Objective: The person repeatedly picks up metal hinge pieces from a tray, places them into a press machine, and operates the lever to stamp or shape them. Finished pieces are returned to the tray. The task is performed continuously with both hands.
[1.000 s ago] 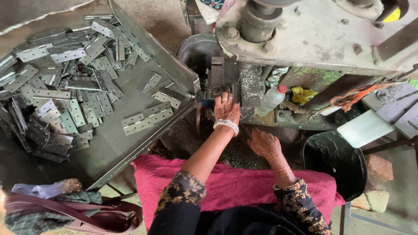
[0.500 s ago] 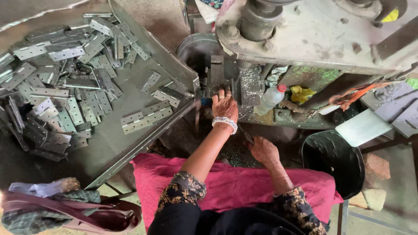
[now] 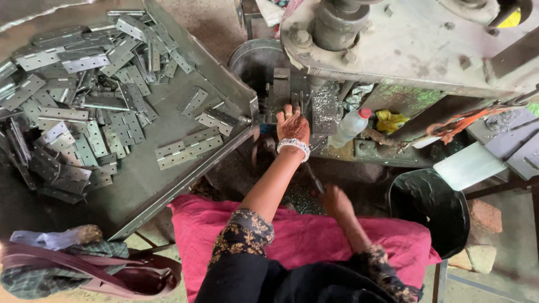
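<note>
My left hand (image 3: 292, 125) reaches forward to the die block (image 3: 281, 92) of a grey press machine (image 3: 410, 42), fingers resting on a metal part there; what the fingers grip is hidden. A silver bracelet sits on that wrist. My right hand (image 3: 337, 202) is low near my lap, closed around a thin dark rod (image 3: 315, 180) that points up toward the machine. A pink cloth (image 3: 292, 235) covers my lap.
A metal tray (image 3: 185, 174) at left holds several flat steel hinges (image 3: 188, 147) in a heap. A plastic bottle with a red cap (image 3: 351, 126) stands by the machine base. A black bucket (image 3: 429, 207) sits at right. A bag (image 3: 84, 269) lies lower left.
My left hand has stayed at the die with only a small shift. My right hand has dropped lower and closer to my lap.
</note>
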`<move>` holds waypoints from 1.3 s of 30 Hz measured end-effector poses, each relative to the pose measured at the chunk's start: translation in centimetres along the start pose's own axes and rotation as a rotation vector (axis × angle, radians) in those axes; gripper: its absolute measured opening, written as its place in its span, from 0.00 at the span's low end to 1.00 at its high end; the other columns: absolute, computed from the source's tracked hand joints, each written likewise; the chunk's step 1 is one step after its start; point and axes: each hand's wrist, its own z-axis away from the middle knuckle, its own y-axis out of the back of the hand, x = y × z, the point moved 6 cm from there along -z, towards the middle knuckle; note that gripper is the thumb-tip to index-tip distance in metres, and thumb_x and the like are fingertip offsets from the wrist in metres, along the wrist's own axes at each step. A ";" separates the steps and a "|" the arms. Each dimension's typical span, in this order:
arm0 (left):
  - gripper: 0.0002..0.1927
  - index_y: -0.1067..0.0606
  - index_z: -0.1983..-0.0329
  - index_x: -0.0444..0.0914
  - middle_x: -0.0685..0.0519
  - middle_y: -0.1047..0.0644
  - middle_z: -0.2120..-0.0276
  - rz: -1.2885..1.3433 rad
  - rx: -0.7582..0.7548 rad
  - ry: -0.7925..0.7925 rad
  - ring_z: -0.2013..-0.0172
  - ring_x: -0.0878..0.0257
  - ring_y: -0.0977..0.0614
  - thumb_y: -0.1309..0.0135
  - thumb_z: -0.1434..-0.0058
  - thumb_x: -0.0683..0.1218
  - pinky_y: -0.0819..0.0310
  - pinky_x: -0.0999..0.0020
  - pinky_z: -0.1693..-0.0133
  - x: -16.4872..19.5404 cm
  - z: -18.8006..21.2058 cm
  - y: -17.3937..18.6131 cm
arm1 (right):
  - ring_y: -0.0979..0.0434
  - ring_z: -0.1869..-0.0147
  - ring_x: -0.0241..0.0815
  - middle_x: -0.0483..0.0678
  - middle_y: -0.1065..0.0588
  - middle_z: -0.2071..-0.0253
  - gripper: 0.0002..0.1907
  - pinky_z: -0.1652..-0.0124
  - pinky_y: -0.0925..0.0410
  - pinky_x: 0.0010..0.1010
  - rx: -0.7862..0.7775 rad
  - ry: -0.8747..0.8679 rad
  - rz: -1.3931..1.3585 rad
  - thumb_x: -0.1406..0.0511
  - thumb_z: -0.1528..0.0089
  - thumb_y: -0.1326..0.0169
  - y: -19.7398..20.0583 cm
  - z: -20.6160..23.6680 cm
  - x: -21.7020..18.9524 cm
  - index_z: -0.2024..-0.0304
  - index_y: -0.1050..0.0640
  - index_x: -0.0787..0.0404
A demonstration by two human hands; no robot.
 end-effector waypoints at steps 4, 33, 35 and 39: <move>0.18 0.19 0.47 0.42 0.52 0.40 0.27 0.123 0.058 -0.005 0.34 0.52 0.37 0.50 0.38 0.46 0.44 0.48 0.42 -0.3 0.1 -0.1 | 0.20 0.53 0.66 0.63 0.21 0.61 0.22 0.55 0.29 0.55 0.060 -0.068 -0.010 0.49 0.38 0.47 0.2 0.0 0.4 0.53 0.24 0.59; 0.18 0.22 0.46 0.43 0.46 0.28 0.40 0.331 0.307 0.210 0.42 0.48 0.29 0.48 0.39 0.48 0.37 0.48 0.46 -8.0 4.3 3.1 | 0.19 0.55 0.64 0.60 0.20 0.59 0.27 0.58 0.26 0.54 0.124 0.056 0.190 0.46 0.38 0.48 0.0 -0.3 2.3 0.45 0.27 0.56; 0.17 0.22 0.50 0.44 0.48 0.24 0.54 0.294 0.355 0.312 0.49 0.49 0.27 0.47 0.44 0.46 0.36 0.50 0.54 -15.0 8.6 4.0 | 0.19 0.53 0.64 0.60 0.20 0.58 0.27 0.55 0.28 0.55 0.140 0.014 0.225 0.44 0.39 0.48 1.8 -1.2 2.2 0.45 0.26 0.52; 0.38 0.27 0.34 0.42 0.47 0.25 0.44 -0.044 0.203 0.438 0.36 0.40 0.31 0.41 0.49 0.59 0.44 0.32 0.42 -26.7 11.2 5.0 | 0.19 0.50 0.62 0.56 0.19 0.56 0.23 0.53 0.28 0.55 0.127 0.111 0.250 0.45 0.35 0.50 4.5 -1.9 -0.2 0.53 0.24 0.54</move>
